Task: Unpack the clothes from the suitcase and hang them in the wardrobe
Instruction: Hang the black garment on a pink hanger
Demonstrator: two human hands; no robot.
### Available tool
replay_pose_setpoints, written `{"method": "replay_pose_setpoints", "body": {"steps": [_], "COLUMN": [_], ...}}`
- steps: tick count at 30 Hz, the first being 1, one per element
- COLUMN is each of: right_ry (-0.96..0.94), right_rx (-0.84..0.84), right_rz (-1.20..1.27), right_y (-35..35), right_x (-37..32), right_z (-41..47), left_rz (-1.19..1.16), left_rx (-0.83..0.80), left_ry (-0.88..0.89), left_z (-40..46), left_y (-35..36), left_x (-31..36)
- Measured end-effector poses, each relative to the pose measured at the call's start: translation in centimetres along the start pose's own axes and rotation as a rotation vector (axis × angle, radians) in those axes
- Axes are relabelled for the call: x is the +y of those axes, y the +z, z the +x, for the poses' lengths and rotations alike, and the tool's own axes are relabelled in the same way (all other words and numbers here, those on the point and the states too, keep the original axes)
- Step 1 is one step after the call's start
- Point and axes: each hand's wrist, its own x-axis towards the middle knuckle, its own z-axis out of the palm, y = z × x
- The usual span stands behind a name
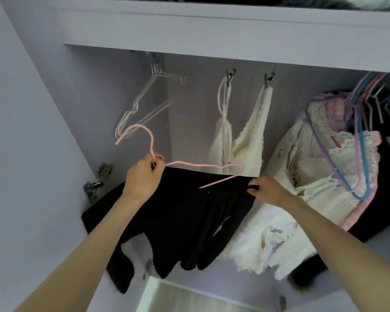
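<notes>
The wardrobe [32, 109] walls and shelf are pale lilac. The hanger [149, 140] held at the front is pink, and the garment [185, 212] draped on it is plain black. A bunch of empty hangers [142, 104] near the left wall is white. The two tops [245, 136] clipped in the middle are cream with scalloped lace edging. Towards the right edge hangs a cream eyelet-lace dress [313, 158] trimmed in pink, with purple and blue hangers [347, 167] over it. The clips [230, 74] are grey metal, as is the hinge [97, 181].
</notes>
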Motion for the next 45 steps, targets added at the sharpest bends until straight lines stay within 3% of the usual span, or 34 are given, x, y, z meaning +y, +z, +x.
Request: {"method": "replay_pose_setpoints", "body": {"steps": [7, 12, 16, 22, 28, 33, 39, 45], "right_ry": [-0.246, -0.527, -0.652, -0.390, -0.139, -0.068, 0.064, -0.001], "right_rx": [0.163, 0.291, 0.400, 0.380, 0.335, 0.452, 0.555, 0.359], "right_rz": [-0.085, -0.279, -0.140, 0.275, 0.038, 0.199, 0.288, 0.068], "right_y": [-1.8, -2.6, -2.3, -2.7, -2.5, -2.2, -3.8, -4.4], "right_x": [-1.2, -3.2, -6.1, -7.3, -6.6, -6.2, -4.4, -2.0], "right_z": [-0.8, -1.5, -1.9, -2.9, -2.1, -2.3, -2.6, -3.7], "left_rz": [0.176, 0.139, 0.112, -0.048, -0.088, -0.042, 0.240, 0.257], "left_rx": [-0.014, -0.090, -0.150, -0.202, -0.194, -0.255, -0.113, -0.077], "left_ry": [0.168, 0.224, 0.253, 0.174, 0.195, 0.253, 0.221, 0.156], "left_z": [0.1, -0.3, -0.7, -0.1, 0.0, -0.3, 1.4, 1.1], "left_y": [2.8, 4.4, 5.4, 4.3, 3.8, 2.9, 1.6, 2.0], "left_x": [1.5, 3.1, 4.4, 4.0, 4.0, 3.4, -1.0, -1.8]}}
